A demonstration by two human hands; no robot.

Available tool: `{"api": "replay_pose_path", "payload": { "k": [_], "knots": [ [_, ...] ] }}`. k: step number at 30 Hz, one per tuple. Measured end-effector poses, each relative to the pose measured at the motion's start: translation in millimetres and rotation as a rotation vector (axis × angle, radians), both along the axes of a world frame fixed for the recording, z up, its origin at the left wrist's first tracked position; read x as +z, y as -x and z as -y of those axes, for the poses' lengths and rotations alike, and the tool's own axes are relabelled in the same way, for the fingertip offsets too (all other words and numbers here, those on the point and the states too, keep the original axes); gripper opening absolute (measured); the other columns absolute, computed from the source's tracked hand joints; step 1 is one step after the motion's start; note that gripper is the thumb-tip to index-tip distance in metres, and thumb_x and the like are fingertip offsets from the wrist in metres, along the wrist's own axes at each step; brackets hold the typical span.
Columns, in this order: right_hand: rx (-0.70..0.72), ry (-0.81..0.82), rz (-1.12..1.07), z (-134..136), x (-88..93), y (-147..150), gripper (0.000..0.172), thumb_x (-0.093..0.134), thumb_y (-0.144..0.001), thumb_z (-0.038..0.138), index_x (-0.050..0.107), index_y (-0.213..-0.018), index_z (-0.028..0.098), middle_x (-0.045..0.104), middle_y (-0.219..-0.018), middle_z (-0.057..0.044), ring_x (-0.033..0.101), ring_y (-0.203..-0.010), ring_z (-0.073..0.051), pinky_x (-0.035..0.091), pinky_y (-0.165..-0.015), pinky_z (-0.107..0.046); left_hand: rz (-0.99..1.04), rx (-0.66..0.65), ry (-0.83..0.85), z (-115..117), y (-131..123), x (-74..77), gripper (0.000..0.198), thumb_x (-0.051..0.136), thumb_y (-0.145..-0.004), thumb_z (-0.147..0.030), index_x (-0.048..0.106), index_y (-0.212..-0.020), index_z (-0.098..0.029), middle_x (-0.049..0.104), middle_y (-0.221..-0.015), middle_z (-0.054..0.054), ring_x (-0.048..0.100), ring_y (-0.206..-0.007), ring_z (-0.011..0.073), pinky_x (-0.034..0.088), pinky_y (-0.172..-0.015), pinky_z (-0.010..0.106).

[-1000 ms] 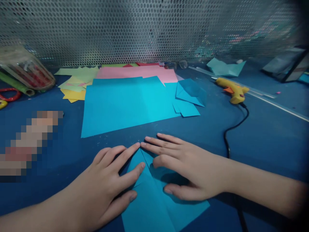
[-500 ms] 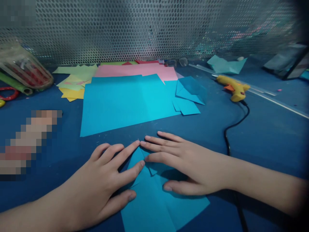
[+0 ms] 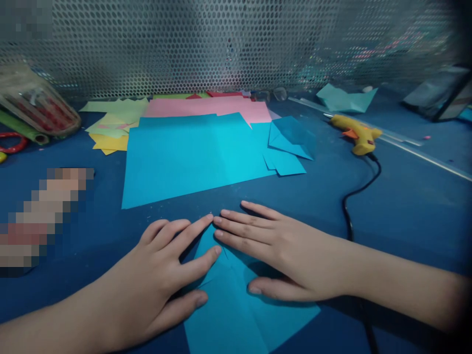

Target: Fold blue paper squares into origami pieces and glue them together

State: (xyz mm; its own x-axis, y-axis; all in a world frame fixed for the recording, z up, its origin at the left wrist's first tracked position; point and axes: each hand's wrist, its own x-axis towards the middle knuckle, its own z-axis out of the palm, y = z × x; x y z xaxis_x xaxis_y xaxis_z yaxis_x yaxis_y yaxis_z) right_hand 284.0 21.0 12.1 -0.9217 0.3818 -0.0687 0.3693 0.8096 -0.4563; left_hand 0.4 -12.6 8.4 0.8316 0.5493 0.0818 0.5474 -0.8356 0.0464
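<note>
One folded blue paper (image 3: pixel 232 309), smooth and pointed at top, lies on the table (image 3: pixel 413 211) under the left hand (image 3: pixel 162 275), its fingers spread, loosely bent, and the right hand (image 3: pixel 287 255), its fingers stretched flat.

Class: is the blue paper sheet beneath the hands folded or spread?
Folded at its far end: the blue paper sheet tapers there, showing flap edges and a crease.
</note>
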Motion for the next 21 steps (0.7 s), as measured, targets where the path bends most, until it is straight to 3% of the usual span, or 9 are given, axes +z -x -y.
{"api": "replay_pose_path", "payload": {
  "k": [4, 11, 17, 21],
  "knots": [
    [-0.004, -0.014, -0.015, 0, -0.8, 0, 0.072, 0.048, -0.102, 0.050, 0.028, -0.156, 0.008, 0.021, -0.162, -0.011, 0.016, -0.152, -0.026, 0.003, -0.125, -0.053, 0.026, 0.033, -0.007, 5, -3, -2.6, 0.038, 0.034, -0.105, -0.036, 0.051, -0.138, -0.031, 0.036, -0.159, 0.008, 0.040, -0.131, 0.0306, 0.026, -0.101, 0.046],
    [-0.017, 0.001, -0.022, -3, 0.1, -1, 0.071, 0.048, -0.101, 0.051, 0.030, -0.156, 0.010, 0.022, -0.162, -0.009, 0.019, -0.152, -0.026, 0.006, -0.125, -0.052, 0.074, 0.020, -0.110, 6, -8, 1.6, 0.039, 0.028, -0.107, -0.037, 0.060, -0.128, -0.028, 0.061, -0.138, 0.005, 0.051, -0.117, 0.0255, 0.030, -0.098, 0.042],
    [-0.024, -0.002, -0.042, 0, 0.8, 0, 0.070, 0.050, -0.101, 0.049, 0.032, -0.155, 0.009, 0.027, -0.161, -0.012, 0.020, -0.152, -0.027, 0.005, -0.125, -0.051, -0.005, -0.077, -0.053, -3, -2, 5.7, 0.041, 0.048, -0.100, -0.036, 0.053, -0.139, -0.028, 0.050, -0.149, 0.011, 0.053, -0.122, 0.0299, 0.039, -0.092, 0.042],
    [-0.023, -0.002, -0.033, 0, 0.4, 0, 0.070, 0.049, -0.101, 0.049, 0.031, -0.156, 0.009, 0.026, -0.161, -0.013, 0.020, -0.152, -0.028, 0.004, -0.125, -0.051, -0.002, -0.052, -0.017, -4, -2, 6.1, 0.041, 0.047, -0.100, -0.036, 0.053, -0.140, -0.028, 0.043, -0.155, 0.011, 0.053, -0.123, 0.0305, 0.042, -0.090, 0.042]
  ]
}}
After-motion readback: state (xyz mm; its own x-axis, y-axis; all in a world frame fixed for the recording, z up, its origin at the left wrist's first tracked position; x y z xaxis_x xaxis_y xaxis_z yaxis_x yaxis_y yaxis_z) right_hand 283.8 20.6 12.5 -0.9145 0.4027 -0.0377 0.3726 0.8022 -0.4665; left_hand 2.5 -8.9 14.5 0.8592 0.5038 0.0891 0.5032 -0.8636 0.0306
